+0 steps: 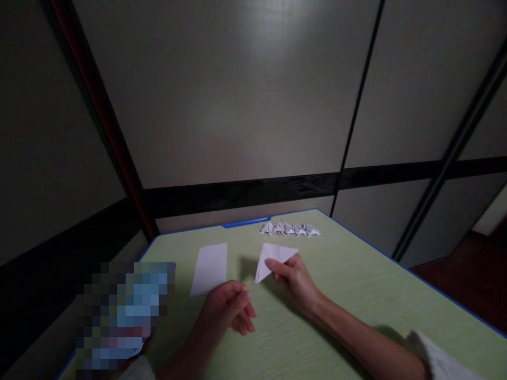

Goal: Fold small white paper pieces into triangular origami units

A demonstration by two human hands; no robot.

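Note:
In my right hand [295,277] is a folded white paper [273,254], pinched between thumb and fingers above the table. Its shape is roughly triangular, with a slanting folded edge at the left. My left hand [232,306] hovers to the lower left of that paper, fingers loosely bent and apart, with nothing seen in it. Just beyond the left hand, a flat white sheet [209,268] lies on the table, its near corner partly hidden by the hand. Several small folded paper figures [289,229] stand in a row near the far edge.
The pale green table [356,279] has a blue rim and a blue pen groove [247,222] at its far side. A blurred-out item [134,311] lies along the left edge. Grey panels [245,105] with dark strips rise behind the table.

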